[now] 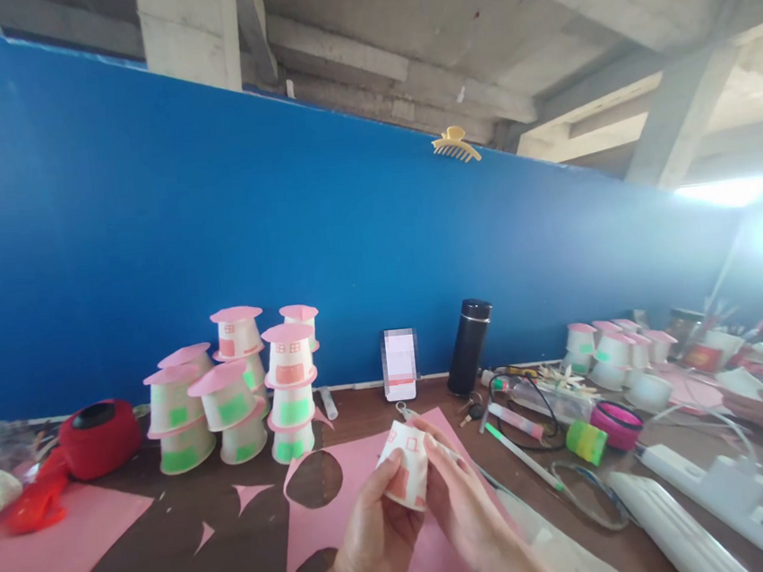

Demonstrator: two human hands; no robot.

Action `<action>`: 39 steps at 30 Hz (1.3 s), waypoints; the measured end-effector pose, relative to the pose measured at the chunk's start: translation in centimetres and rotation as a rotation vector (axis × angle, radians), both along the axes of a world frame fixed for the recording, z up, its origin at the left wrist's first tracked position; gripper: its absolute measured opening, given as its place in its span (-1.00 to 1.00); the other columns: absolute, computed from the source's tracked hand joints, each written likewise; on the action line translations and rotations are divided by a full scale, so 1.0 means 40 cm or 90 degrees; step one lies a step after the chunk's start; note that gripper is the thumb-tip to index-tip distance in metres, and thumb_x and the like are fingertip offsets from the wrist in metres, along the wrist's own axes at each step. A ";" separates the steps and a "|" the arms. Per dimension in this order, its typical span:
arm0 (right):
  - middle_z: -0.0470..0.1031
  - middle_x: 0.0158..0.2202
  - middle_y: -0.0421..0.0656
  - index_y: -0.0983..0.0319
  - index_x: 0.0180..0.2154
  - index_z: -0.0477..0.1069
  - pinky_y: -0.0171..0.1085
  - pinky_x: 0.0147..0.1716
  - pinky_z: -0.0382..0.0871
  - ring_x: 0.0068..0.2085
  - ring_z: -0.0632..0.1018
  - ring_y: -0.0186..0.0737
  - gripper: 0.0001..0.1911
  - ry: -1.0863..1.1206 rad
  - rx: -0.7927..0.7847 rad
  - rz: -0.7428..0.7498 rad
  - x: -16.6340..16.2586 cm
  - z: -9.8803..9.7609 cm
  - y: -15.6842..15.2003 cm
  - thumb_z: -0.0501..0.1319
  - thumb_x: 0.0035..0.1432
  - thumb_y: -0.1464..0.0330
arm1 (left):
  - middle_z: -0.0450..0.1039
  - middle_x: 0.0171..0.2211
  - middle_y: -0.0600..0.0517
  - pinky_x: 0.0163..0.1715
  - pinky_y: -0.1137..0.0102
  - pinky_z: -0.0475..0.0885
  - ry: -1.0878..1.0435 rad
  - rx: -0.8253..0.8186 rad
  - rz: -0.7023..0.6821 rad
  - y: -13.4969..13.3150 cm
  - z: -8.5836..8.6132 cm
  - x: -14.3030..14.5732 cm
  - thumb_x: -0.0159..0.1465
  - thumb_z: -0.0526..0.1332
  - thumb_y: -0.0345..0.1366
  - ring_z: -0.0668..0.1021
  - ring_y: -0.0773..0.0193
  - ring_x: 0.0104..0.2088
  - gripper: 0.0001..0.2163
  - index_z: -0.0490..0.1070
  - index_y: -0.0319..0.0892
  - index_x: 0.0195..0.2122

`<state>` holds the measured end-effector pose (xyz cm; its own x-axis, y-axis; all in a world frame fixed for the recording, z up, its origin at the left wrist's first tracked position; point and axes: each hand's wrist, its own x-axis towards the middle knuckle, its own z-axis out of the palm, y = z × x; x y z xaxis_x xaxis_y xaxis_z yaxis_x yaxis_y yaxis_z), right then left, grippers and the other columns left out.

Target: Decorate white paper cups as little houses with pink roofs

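A white paper cup [409, 472] with red window and door drawings is held tilted in front of me. My left hand [381, 520] wraps around its lower left side, thumb on the drawn face. Against the cup's right side, my right hand [456, 495] has its fingers closed; a thin greyish thing shows by these fingers, too unclear to name. Beneath both hands lies a pink paper sheet [350, 523] with round cut-outs. To the left, several stacked cups [291, 367] wear pink paper roofs, some with red windows and doors, others with green patches.
A phone [399, 365] and a black bottle [469, 347] stand by the blue partition [350, 235]. On the right are a green marker [523, 457], a tape roll [586, 443], cables and a power strip [726, 496]. Left lie a red case [99, 439] and pink paper [57, 560].
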<state>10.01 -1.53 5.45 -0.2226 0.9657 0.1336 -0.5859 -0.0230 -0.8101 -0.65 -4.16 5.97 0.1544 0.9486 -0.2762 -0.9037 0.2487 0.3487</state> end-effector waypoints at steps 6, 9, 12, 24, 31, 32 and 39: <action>0.58 -0.14 -0.12 0.14 0.13 0.34 -0.17 -0.16 0.41 -0.13 0.57 -0.09 -0.46 0.037 0.007 0.003 -0.005 -0.002 -0.002 0.33 0.11 0.30 | 0.61 -0.32 -0.10 -0.40 0.44 0.49 0.000 -0.011 0.010 0.006 -0.005 0.000 0.18 0.29 -0.44 0.61 0.28 -0.38 -0.84 0.49 -0.35 -0.20; 0.58 -0.16 -0.16 0.11 0.15 0.30 -0.19 -0.17 0.41 -0.13 0.57 -0.10 -0.44 0.038 0.005 0.008 -0.007 -0.001 -0.002 0.33 0.11 0.36 | 0.62 -0.31 -0.11 -0.41 0.44 0.49 -0.001 -0.009 0.007 0.010 -0.006 0.002 0.19 0.28 -0.43 0.61 0.28 -0.38 -0.84 0.49 -0.34 -0.19; 0.58 -0.16 -0.18 0.09 0.16 0.29 -0.22 -0.20 0.41 -0.14 0.56 -0.12 -0.41 0.040 0.012 0.006 -0.010 0.002 -0.004 0.33 0.09 0.39 | 0.62 -0.27 -0.15 -0.38 0.44 0.51 -0.007 0.010 -0.003 0.013 -0.008 0.004 0.21 0.28 -0.42 0.63 0.24 -0.34 -0.82 0.49 -0.35 -0.16; 0.58 -0.19 -0.15 0.13 0.06 0.41 -0.19 -0.24 0.44 -0.16 0.57 -0.07 -0.57 0.015 0.015 -0.012 -0.004 -0.022 0.002 0.28 0.12 0.32 | 0.62 -0.21 -0.19 -0.07 0.27 0.51 -0.045 0.072 -0.013 0.031 -0.048 0.034 0.19 0.25 -0.52 0.64 0.04 -0.14 -0.60 0.39 -0.31 0.08; 0.58 -0.24 -0.16 0.13 0.03 0.44 -0.16 -0.22 0.43 -0.14 0.56 -0.02 -0.52 0.038 0.017 -0.020 -0.007 -0.007 0.002 0.32 0.02 0.35 | 0.63 -0.27 -0.19 -0.21 0.34 0.55 -0.006 0.057 0.002 0.046 -0.060 0.035 0.18 0.22 -0.58 0.65 0.04 -0.19 -0.51 0.31 -0.31 0.16; 0.58 -0.24 -0.16 0.14 0.02 0.44 -0.16 -0.23 0.43 -0.15 0.56 -0.02 -0.53 0.044 0.021 -0.009 -0.008 -0.007 0.003 0.32 0.01 0.35 | 0.63 -0.27 -0.18 -0.20 0.35 0.55 -0.009 0.058 0.000 0.048 -0.063 0.034 0.18 0.22 -0.58 0.65 0.05 -0.20 -0.51 0.31 -0.30 0.17; 0.59 -0.27 -0.19 0.12 0.00 0.44 -0.18 -0.22 0.42 -0.22 0.57 -0.10 -0.61 0.040 0.026 -0.002 -0.011 -0.007 -0.001 0.28 0.09 0.32 | 0.64 -0.32 -0.12 -0.27 0.40 0.55 -0.005 0.042 0.006 0.053 -0.068 0.033 0.18 0.21 -0.59 0.67 0.12 -0.27 -0.49 0.29 -0.27 0.18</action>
